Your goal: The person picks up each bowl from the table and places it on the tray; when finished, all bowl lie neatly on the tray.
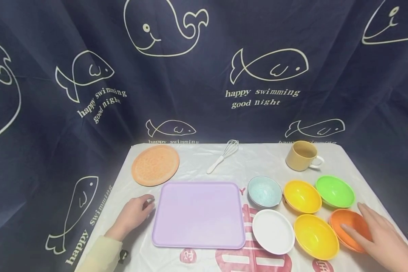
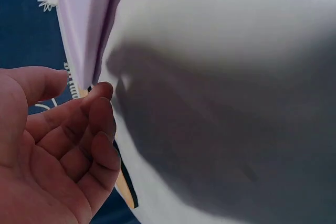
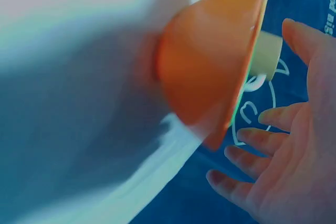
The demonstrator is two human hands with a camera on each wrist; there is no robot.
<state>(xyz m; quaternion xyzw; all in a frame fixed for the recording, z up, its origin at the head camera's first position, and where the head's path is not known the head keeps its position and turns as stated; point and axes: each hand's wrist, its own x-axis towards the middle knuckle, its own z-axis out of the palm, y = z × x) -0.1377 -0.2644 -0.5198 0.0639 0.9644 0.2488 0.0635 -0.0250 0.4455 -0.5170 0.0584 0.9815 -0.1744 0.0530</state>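
My left hand (image 1: 136, 212) is beside the left edge of a light purple tray (image 1: 198, 215), its fingers loosely bent with nothing in them. In the left wrist view the tray's corner (image 2: 84, 40) shows just beyond those fingers (image 2: 102, 114). On the right, my right hand (image 1: 382, 232) hovers over the near right bowl, an orange one (image 1: 348, 223), with thumb and fingers spread. The right wrist view has the orange bowl (image 3: 205, 56) in front of the open palm (image 3: 310, 161), a gap between fingers and rim.
Left of the orange bowl stand two yellow bowls (image 1: 302, 196), a white bowl (image 1: 273, 231) and a light blue bowl (image 1: 264, 191). Behind it are a green bowl (image 1: 335, 191) and a tan mug (image 1: 300, 156). A whisk (image 1: 224, 155) and a round orange board (image 1: 155, 165) lie at the back.
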